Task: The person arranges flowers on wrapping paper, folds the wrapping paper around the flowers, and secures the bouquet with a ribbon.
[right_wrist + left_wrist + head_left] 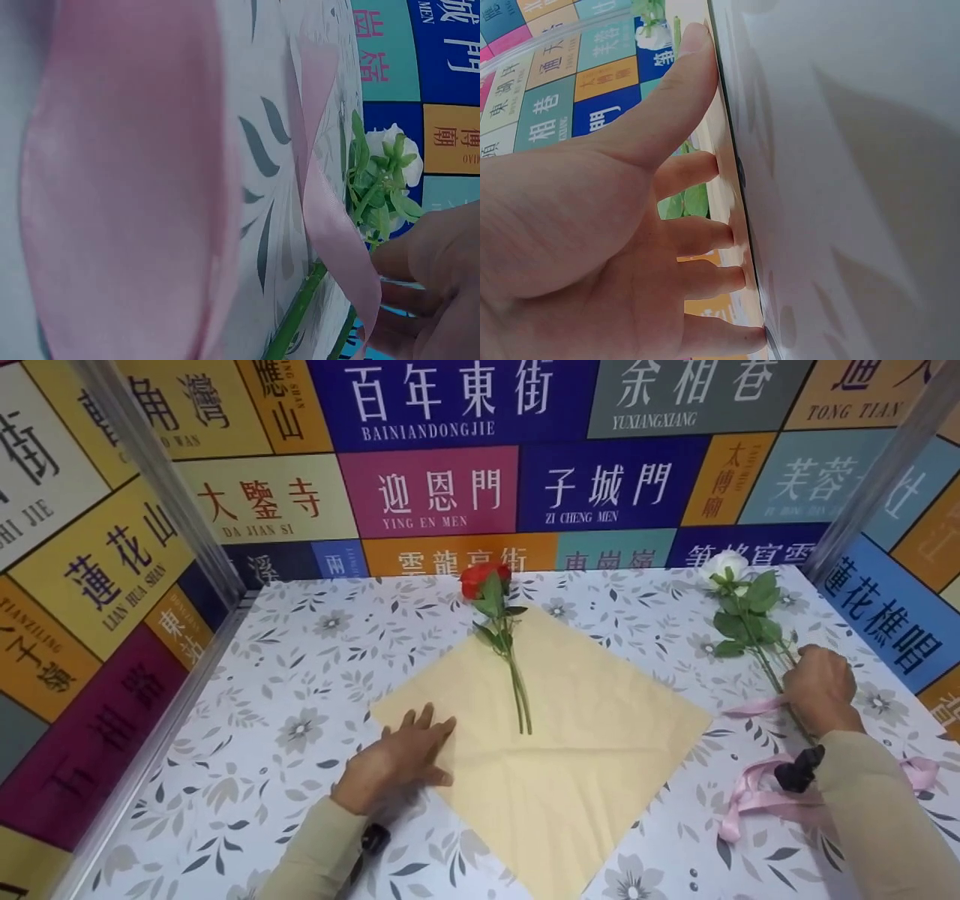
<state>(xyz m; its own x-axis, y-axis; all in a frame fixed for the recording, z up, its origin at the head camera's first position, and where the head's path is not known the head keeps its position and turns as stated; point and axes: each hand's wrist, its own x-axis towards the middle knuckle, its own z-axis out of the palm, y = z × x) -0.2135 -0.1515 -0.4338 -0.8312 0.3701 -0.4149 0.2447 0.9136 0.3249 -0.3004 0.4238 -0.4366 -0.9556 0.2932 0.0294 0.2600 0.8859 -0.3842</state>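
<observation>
A red rose [486,580] with green leaves lies on a beige sheet of wrapping paper [600,697], its stems pointing down toward the sheet's middle. My left hand [401,757] rests on the paper's left edge with its fingers spread; the left wrist view shows the straight fingers [705,232] touching the sheet. To the right of the paper lies a white rose [726,570] with green leaves. My right hand [821,690] holds its stems, fingers curled. Pink ribbon [337,232] runs beside those fingers in the right wrist view, partly hiding the grip.
Everything lies on a table with a white, grey-flowered cover [300,727]. More pink ribbon [750,795] lies loosely under my right forearm. Behind the table stands a wall [435,487] of coloured panels with Chinese lettering, and clear posts [187,502] rise at the back corners.
</observation>
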